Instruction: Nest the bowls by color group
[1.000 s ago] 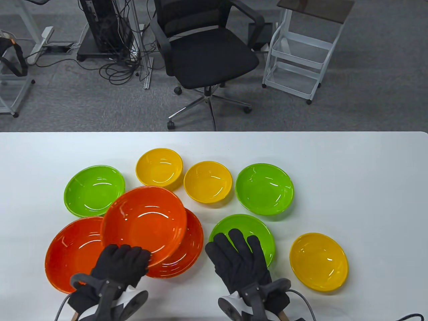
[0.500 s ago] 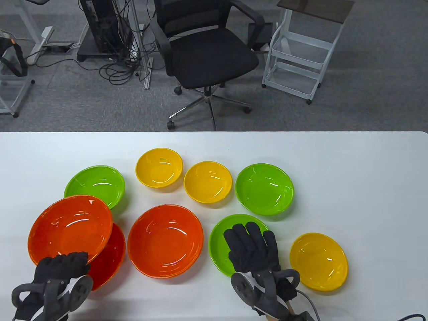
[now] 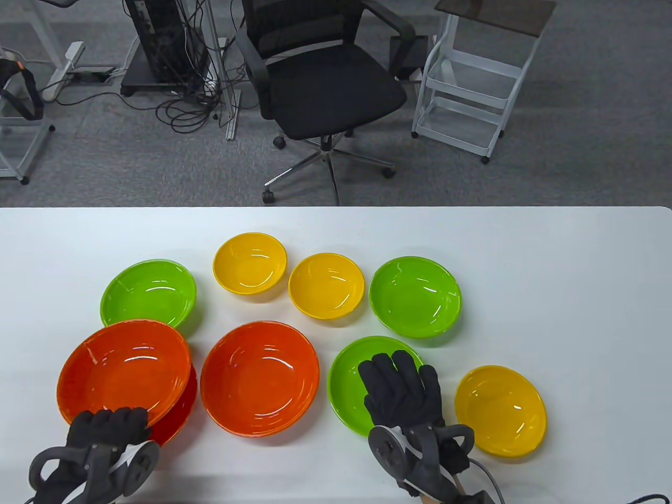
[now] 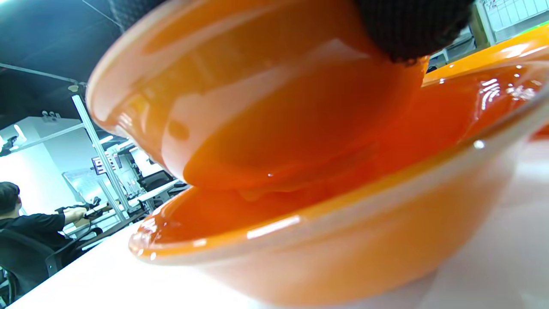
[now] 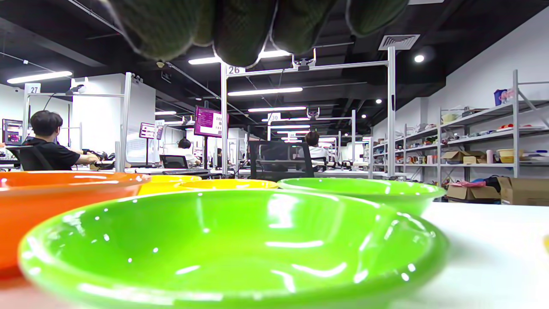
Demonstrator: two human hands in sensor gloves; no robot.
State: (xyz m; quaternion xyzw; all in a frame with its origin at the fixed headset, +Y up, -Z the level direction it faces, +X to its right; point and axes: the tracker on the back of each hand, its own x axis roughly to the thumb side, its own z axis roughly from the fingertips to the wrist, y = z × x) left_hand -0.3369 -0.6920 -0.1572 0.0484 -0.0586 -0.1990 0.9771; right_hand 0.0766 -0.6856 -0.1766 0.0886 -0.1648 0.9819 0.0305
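My left hand (image 3: pixel 107 425) grips the near rim of an orange bowl (image 3: pixel 123 370) and holds it tilted over a second orange bowl (image 3: pixel 178 415) at the front left. In the left wrist view the held bowl (image 4: pixel 257 98) hangs just inside the lower bowl (image 4: pixel 343 231). A third orange bowl (image 3: pixel 260 378) sits alone at centre front. My right hand (image 3: pixel 401 388) lies flat with fingers spread above the near green bowl (image 3: pixel 349 383), also in the right wrist view (image 5: pixel 231 244). Two more green bowls (image 3: pixel 148 296) (image 3: pixel 415 296) and three yellow bowls (image 3: pixel 250 262) (image 3: pixel 326 286) (image 3: pixel 500 412) lie around.
The white table (image 3: pixel 577 294) has bare surface on the right and along the far edge. A black office chair (image 3: pixel 325 79) and a white trolley (image 3: pixel 472 94) stand on the floor beyond it.
My left hand carried the orange bowl from over the centre orange bowl leftwards to the front-left orange bowl and is lowering it in. My right hand shifted right over the near green bowl.
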